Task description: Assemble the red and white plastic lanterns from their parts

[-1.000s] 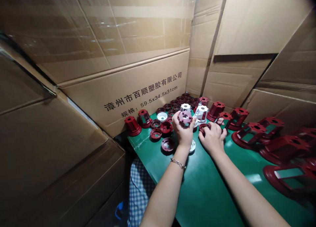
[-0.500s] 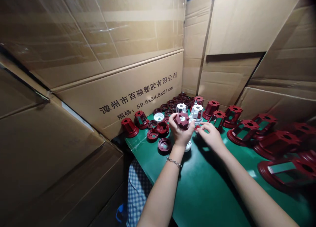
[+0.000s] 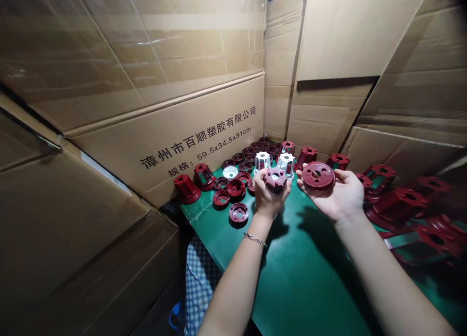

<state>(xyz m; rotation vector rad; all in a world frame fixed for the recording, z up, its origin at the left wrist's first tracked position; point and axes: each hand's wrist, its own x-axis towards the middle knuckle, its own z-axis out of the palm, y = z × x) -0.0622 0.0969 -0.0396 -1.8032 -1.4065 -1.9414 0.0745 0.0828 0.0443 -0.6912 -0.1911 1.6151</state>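
Note:
My left hand [image 3: 268, 197] is closed around a dark red plastic frame [image 3: 276, 179], its notched end with a central hole facing up toward me. To the right, my right hand [image 3: 343, 192] has its palm turned up. A round dark red plastic disc [image 3: 318, 175] with a central hole and smaller holes rests in it, gripped at the rim by the fingers and thumb. The two parts are apart, both held above the table. Just behind my left hand stand two white plastic frames [image 3: 262, 161].
On the green table [image 3: 295, 272], several dark red round caps [image 3: 238, 213] and a white cap [image 3: 230, 172] lie to the left. Several red frames [image 3: 401, 205] stand along the right, with two more red frames [image 3: 186, 188] at the left edge. Cardboard boxes [image 3: 204, 126] wall the back and left.
My right hand has turned palm up and now holds the round red disc; before, its fingertips were at a small red piece. My left hand keeps its frame, tilted differently. The view has shifted slightly.

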